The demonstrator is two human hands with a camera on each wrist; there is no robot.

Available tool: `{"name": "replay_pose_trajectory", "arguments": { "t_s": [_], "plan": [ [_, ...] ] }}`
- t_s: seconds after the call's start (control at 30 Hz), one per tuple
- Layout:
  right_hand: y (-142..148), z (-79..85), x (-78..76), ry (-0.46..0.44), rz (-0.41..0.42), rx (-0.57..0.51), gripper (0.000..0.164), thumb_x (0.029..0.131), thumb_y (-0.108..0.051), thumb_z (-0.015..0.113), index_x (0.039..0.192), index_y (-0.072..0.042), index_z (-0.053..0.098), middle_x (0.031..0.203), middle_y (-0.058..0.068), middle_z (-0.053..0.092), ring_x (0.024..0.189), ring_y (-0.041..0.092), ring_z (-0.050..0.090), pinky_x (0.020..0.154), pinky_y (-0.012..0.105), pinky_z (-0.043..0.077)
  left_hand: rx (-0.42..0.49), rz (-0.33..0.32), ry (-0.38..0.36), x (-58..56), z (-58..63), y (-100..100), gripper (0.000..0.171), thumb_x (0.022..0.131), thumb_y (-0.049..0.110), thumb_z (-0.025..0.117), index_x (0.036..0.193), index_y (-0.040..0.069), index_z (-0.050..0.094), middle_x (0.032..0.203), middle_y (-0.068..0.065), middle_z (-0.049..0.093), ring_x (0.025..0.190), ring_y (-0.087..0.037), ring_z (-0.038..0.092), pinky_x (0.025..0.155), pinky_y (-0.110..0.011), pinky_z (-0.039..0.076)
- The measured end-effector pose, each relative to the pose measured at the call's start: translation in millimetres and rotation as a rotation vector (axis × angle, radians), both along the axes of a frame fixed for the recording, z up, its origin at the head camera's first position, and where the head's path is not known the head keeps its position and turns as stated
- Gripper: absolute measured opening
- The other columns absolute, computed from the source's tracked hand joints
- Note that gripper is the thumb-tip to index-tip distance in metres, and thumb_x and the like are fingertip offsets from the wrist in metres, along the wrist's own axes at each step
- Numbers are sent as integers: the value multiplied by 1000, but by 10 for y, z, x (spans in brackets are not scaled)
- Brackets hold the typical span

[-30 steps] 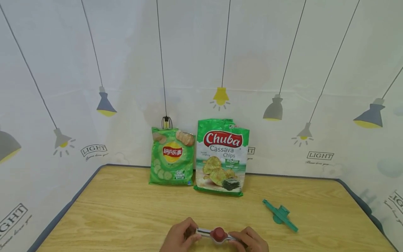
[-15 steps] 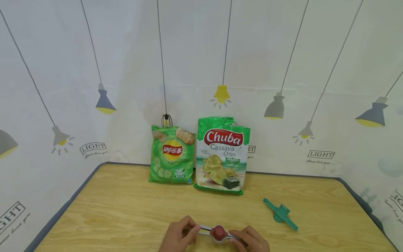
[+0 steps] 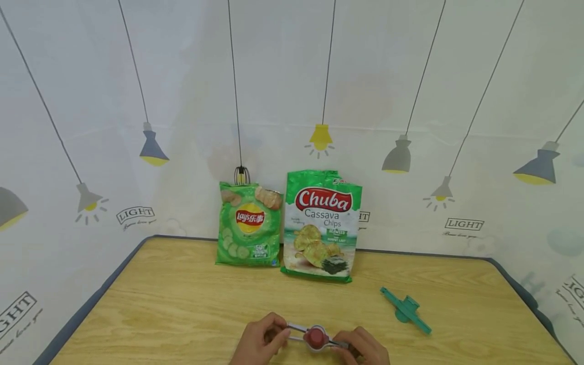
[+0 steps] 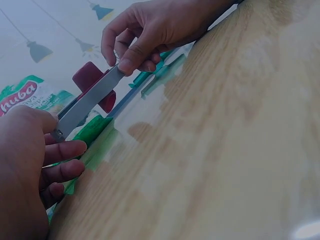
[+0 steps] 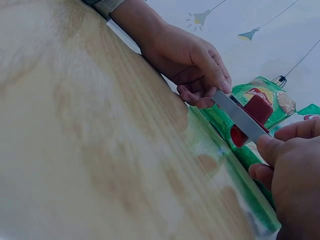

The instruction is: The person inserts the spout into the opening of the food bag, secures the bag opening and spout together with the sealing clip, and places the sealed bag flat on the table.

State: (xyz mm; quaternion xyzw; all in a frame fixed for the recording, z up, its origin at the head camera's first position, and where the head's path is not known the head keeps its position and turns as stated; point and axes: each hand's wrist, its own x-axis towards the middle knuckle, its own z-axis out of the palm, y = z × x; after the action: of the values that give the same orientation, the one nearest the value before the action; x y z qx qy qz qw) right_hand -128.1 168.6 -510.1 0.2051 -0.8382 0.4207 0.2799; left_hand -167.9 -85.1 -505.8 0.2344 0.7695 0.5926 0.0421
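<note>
Between my hands, above the table, is a grey-white bag clip with a dark red capped spout (image 3: 317, 337) at its middle. My left hand (image 3: 262, 338) pinches its left end between thumb and fingers. My right hand (image 3: 362, 345) pinches the other end. At the left the clip's two bars stand slightly apart in the head view. The left wrist view shows the clip's flat grey bar (image 4: 90, 106) edge-on, and the red spout sticks out on both sides of it. In the right wrist view the clip (image 5: 240, 114) also spans thumb to thumb.
A teal clip (image 3: 406, 310) of similar shape lies on the wooden table (image 3: 182, 304) at the right. Against the back wall stand a green Lay's bag (image 3: 249, 238) and a taller Chuba cassava chips bag (image 3: 321, 230). Printed cloth walls (image 3: 410, 76) enclose the table.
At the left end the clip's two bars have come apart; a second ago they looked close together. My left fingers have shifted slightly on that end. The right hand has hardly moved.
</note>
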Motion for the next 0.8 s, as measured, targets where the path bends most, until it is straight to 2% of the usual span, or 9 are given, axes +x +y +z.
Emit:
{"name": "replay_pose_trajectory", "arguments": {
  "t_s": [0.23,0.6,0.8],
  "plan": [
    [5,-29,-23,85,32,2,45,65,4,84,89,-30,68,75,-19,46,56,-7,44,47,9,37,-4,-5,-32,6,29,1,18,97,20,58,101,2,61,77,-3,66,58,-4,55,51,-24,47],
    [21,-73,-55,158,41,60,49,60,5,86,88,-32,69,75,-21,43,58,-8,37,48,7,32,-38,-16,35,-4,2,-2,21,98,20,57,105,0,60,75,1,65,57,-3,55,51,-24,47],
    [31,-116,-78,149,67,73,47,63,3,85,89,-32,68,76,-21,42,58,-8,37,48,7,32,-87,-12,60,-14,4,-8,22,97,19,57,110,2,61,74,6,63,59,-1,54,53,-22,46]
  ]
}}
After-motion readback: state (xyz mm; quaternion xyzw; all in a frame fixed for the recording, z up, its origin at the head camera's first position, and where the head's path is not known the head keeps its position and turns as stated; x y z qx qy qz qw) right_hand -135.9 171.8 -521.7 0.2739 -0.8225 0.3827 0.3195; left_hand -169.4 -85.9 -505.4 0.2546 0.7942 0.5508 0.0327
